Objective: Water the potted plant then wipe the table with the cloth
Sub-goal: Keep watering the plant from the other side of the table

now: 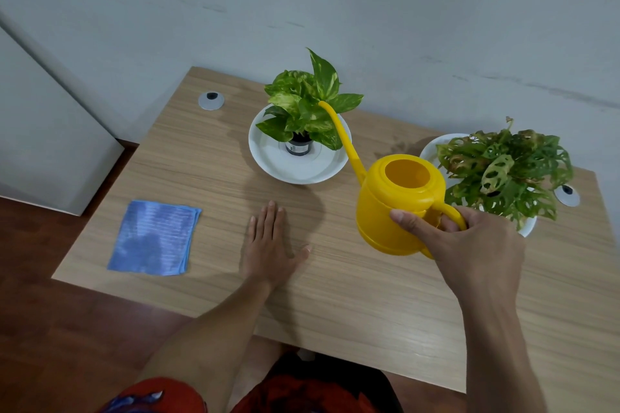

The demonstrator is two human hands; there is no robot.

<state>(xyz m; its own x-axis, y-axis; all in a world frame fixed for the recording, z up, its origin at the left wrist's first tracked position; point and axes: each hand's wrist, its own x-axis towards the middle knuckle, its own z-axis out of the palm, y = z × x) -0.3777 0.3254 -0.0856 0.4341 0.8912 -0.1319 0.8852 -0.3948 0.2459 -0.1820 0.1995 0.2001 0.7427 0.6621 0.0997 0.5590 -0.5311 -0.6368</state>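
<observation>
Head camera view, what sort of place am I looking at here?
Probably a room in a home or small office. A wood-grain desk with round cable ports stands against a plain grey wall, on a reddish wood floor. Two potted plants in white dishes stand on it.

Going sleeveless-looking here, both forearms (pixel 208 329) showing bare right down to the hands, no watch or rings showing anywhere, and wearing red shorts (pixel 161 396) with a bluish-white print peeking out low left.
</observation>
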